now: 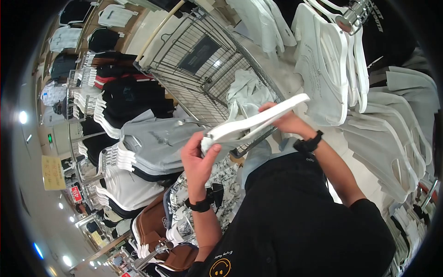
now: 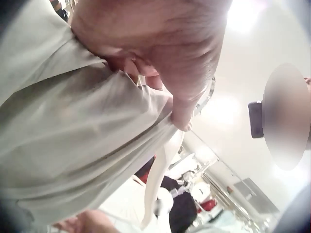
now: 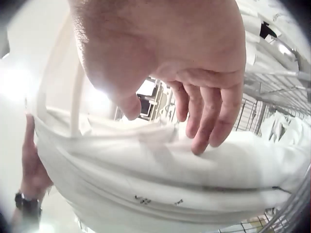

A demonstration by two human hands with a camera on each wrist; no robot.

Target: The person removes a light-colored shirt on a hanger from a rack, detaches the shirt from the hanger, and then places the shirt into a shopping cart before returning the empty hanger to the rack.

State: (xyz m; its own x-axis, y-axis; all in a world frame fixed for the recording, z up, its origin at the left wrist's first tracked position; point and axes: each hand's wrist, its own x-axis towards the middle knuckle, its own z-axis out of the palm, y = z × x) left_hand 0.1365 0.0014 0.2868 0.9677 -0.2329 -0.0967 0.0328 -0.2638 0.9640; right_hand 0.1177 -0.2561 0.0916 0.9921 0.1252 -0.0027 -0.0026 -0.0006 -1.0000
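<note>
A white hanger with a pale garment is held up between the two hands. At its left end, the left hand grips the garment and hanger, thumb on the near side; the left wrist view shows the cloth bunched at the fingers of that hand. By the hanger's other end is the right hand, partly behind the hanger. In the right wrist view, the right hand has loosely bent fingers over the white cloth, thumb apart; whether the fingertips touch it is hard to tell.
A wire shopping cart stands ahead with a pale garment inside. Racks of shirts line the left side. On the right hang white and grey garments, with a metal rack end above.
</note>
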